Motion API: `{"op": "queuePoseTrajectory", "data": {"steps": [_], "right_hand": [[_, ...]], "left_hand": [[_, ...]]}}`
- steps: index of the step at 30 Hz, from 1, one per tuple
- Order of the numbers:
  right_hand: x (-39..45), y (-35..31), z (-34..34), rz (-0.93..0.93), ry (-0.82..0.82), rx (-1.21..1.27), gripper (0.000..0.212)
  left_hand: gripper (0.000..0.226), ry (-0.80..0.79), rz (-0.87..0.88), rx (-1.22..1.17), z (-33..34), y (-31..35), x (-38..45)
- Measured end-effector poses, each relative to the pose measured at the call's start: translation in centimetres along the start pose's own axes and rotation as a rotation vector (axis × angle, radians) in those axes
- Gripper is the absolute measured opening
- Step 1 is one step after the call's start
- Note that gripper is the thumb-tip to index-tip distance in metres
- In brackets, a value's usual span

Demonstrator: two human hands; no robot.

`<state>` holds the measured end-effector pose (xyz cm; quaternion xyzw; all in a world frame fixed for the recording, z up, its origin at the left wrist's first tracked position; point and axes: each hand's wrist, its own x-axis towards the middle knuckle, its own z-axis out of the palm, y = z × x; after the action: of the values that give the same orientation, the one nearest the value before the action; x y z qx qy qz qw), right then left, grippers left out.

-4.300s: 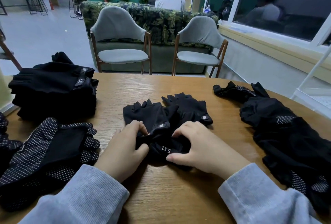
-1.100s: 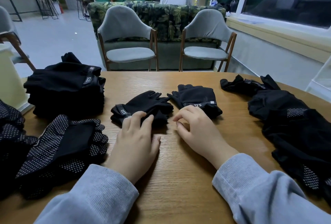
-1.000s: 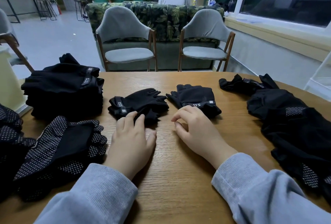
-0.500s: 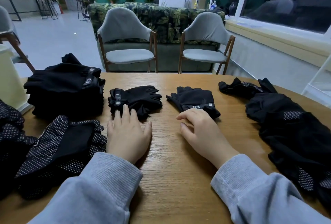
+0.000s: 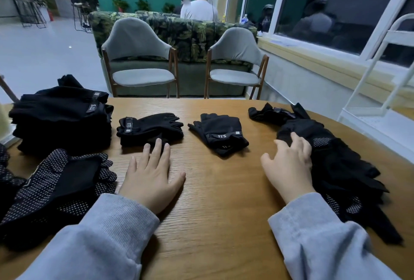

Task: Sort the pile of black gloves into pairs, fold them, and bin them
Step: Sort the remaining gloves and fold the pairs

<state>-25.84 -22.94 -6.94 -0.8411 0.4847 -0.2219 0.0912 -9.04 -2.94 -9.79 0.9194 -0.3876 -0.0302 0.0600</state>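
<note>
neat stack [image 5: 60, 120] of folded gloves far left, dotted gloves [image 5: 58, 185] in front, left hand [image 5: 152, 179] flat on table [image 5: 219, 212], fingertips touching left pair [image 5: 150, 128], right pair [image 5: 220, 136] mid-table, right hand [image 5: 289, 167] relaxed, fingers resting on unsorted pile [image 5: 340, 167]

Bare hands emerge from light grey ribbed-knit sleeves [image 5: 105, 230] with snug cuffs.
</note>
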Motion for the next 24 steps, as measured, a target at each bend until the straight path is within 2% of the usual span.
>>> {"op": "queuePoseTrajectory", "data": {"steps": [7, 11, 16, 20, 24], "right_hand": [[1.0, 1.6, 0.6, 0.138, -0.152, -0.076, 0.051], [1.2, 1.5, 1.1, 0.14, -0.112, -0.121, 0.044], [1.3, 1.5, 1.4, 0.144, -0.083, -0.104, 0.046], [1.2, 1.4, 1.3, 0.143, -0.082, -0.084, 0.047], [1.2, 1.3, 1.0, 0.208, -0.105, -0.055, 0.031]], "left_hand": [[0.073, 0.0, 0.127, -0.013, -0.1, 0.4, -1.4], [0.082, 0.017, 0.164, -0.047, -0.1, 0.3, -1.7], [0.078, 0.013, 0.167, -0.055, -0.2, 0.2, -1.7], [0.067, 0.014, 0.163, -0.046, -0.1, 0.2, -1.6], [0.069, 0.021, 0.176, -0.058, 0.1, 0.0, -1.5]]}}
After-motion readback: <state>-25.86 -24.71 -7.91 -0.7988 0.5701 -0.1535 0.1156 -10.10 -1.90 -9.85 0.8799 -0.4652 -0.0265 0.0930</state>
